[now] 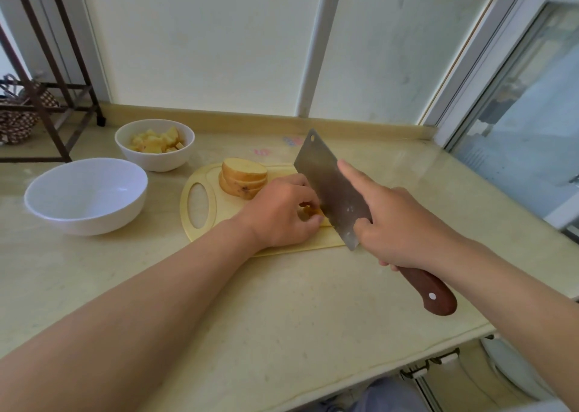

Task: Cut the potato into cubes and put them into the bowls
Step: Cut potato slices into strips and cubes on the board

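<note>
A pale beige stone countertop (282,302) is filling the middle and lower frame. At the left, a large empty white bowl (94,223) is sitting on it. Right of that bowl, a pale yellow cutting board (225,208) with an oval handle hole is lying flat. Across the board's right side, a steel cleaver (329,186) with a reddish-brown wooden handle is slanting from upper centre toward lower right. The right hand (404,223) is gripping it, fingers curling round the handle and the index finger (354,179) stretching straight along the blade's flat. The left hand (279,214) is resting on the board, its curled fingertips pinching a small potato piece (310,212) just beside the blade; whether the edge is touching it I cannot tell. In the upper left, a smaller white bowl (163,161) is holding potato cubes (156,142). A stack of potato slices (242,178) is sitting on the board's far end.
</note>
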{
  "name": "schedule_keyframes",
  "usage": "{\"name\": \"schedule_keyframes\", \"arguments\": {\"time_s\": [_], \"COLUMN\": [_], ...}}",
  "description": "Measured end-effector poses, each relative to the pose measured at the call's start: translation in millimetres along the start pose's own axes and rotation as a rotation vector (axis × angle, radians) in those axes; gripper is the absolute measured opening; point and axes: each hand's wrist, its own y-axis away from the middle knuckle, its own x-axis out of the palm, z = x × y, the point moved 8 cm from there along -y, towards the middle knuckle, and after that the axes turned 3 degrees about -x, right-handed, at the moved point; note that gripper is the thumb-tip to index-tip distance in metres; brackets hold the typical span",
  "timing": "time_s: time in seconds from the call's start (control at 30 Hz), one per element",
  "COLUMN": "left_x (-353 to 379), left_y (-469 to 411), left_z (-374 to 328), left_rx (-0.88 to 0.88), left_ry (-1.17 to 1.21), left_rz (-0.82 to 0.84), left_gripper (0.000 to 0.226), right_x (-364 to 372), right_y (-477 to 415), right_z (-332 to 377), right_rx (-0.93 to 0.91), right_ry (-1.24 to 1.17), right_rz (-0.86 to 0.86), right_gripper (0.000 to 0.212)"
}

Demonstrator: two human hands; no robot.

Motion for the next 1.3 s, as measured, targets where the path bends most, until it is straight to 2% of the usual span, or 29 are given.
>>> {"name": "schedule_keyframes", "arguments": {"time_s": [0.2, 0.37, 0.53, 0.67, 0.8, 0.93, 1.0, 1.07, 1.17, 1.23, 1.3], "left_x": [1, 2, -2, -1, -1, -1, -5, -14, -5, 15, 24], "left_y": [-1, 0, 0, 0, -1, -3, -3, -5, -5, -7, -6], "left_z": [1, 4, 3, 5, 10, 9, 11, 17, 26, 16, 4], "left_rx": [0.007, 0.004, 0.012, 0.006, -0.032, -0.06, -0.147, -0.375, -0.824, -0.961, -0.966], "left_ry": [-0.009, -0.028, -0.021, -0.025, 0.001, -0.005, 0.026, 0.243, 1.034, 1.473, 1.695], "left_rz": [0.0, -0.013, -0.044, -0.073, -0.088, -0.058, -0.086, -0.186, -0.381, -0.328, -0.211], "left_gripper": [0.016, 0.014, 0.013, 0.007, 0.011, 0.018, 0.018, 0.017, 0.022, 0.034, 0.047], "right_x": [3, 9, 2, -13, -21, -6, 5, 13, 20, 24, 29], "right_y": [-21, -42, -43, -39, -34, -37, -40, -42, -42, -43, -45], "right_z": [14, 24, 12, -14, -46, -64, -64, -60, -50, -44, -42], "right_rx": [0.029, 0.009, 0.022, 0.053, 0.113, 0.133, 0.139, 0.13, 0.114, 0.103, 0.093], "right_ry": [0.044, 0.062, -0.108, -0.366, -0.747, -1.188, -1.4, -1.552, -1.7, -1.743, -1.69], "right_rz": [0.125, 0.092, 0.025, -0.126, -0.179, -0.123, -0.058, -0.003, 0.044, 0.065, 0.068], "right_gripper": [0.096, 0.099, 0.095, 0.09, 0.081, 0.064, 0.057, 0.052, 0.049, 0.05, 0.053]}}
